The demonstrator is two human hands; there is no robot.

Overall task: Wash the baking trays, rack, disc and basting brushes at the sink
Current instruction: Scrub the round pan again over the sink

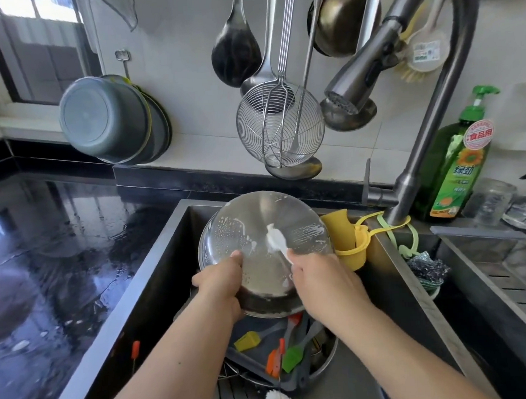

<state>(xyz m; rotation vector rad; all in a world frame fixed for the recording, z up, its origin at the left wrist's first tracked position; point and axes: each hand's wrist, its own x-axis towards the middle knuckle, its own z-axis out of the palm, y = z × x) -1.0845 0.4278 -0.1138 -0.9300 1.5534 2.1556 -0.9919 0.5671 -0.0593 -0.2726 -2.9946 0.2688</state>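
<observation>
Left hand (221,283) grips our tilted disc (263,246) over the sink's (154,269) back edge, exposing it; right hand (320,279) pinches a white brush (275,239), scrubbing.

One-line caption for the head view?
Left hand grips a soapy round metal pan over the sink while right hand scrubs it with a white brush.

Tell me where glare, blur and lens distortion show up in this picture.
Head view: window light glares off the wet black counter; the faucet and the frame edges bow from the wide-angle lens; the white brush in the right hand looks slightly smeared.
</observation>
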